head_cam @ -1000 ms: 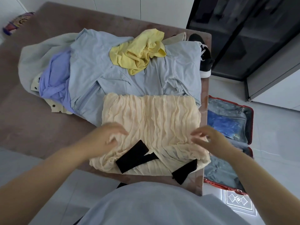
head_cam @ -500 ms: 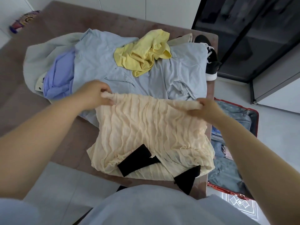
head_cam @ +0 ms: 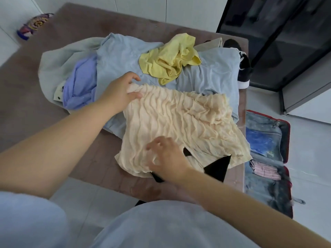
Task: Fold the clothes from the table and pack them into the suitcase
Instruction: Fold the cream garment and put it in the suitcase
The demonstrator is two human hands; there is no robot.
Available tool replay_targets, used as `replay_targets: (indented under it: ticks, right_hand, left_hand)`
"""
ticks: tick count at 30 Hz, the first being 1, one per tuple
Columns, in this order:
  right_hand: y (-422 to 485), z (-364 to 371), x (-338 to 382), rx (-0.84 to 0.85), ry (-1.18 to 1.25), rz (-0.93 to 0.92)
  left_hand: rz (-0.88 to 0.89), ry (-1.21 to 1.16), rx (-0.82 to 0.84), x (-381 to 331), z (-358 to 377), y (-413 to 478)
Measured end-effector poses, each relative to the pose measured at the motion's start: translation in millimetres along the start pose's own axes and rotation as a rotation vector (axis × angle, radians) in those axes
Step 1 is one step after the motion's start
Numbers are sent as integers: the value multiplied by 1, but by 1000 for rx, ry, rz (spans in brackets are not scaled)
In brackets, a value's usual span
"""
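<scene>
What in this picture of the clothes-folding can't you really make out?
All in the head view:
Right hand: motion blur; whether it grips the cream top or only presses it is unclear.
Black piece: mostly under the cream top and the right hand, so I can't tell what it is.
Suitcase: its left side runs behind the table edge, and its near half is blurred.
Shoe: partly behind the blue garment.

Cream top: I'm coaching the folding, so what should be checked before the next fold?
1. Left hand grips the cream top at its far-left corner: ok.
2. Right hand has a hold near the front edge: cannot tell, blurred.
3. Fabric lies flat: not ok, far-right corner is bunched.
4. Black straps tucked in: not ok, they stick out in front.
5. Suitcase open beside the table: ok.
</scene>
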State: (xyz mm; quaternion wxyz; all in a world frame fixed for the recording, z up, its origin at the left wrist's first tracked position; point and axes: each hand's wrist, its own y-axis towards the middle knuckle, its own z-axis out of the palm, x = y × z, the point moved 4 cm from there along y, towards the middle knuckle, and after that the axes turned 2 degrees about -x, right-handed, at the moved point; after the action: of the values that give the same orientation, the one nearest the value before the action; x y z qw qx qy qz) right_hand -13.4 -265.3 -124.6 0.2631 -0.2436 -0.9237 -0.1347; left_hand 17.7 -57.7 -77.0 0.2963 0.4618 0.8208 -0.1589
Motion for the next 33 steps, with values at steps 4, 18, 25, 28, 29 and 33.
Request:
replay_targets:
  ticks: [4, 18, 25, 28, 29, 33]
  right_hand:
    - [-7, 62, 40, 522, -89, -136]
    - [9, 67, 42, 370, -25, 5]
    - [-8, -2, 53, 103, 387, 48]
    - [-26, -44, 40, 0, 576, 156]
    - [-35, -60, 30, -42, 649, 208]
    - [-79, -114, -33, -286, 776, 376]
  left_hand:
    - [-13, 34, 142, 4, 3, 3]
    - [33, 118, 236, 31, -7, 7]
    - [161, 208, 212, -15, -17, 26]
    - [211, 216, 193, -55, -19, 31]
    - [220, 210, 195, -71, -18, 32]
    - [244, 152, 173, -136, 2, 39]
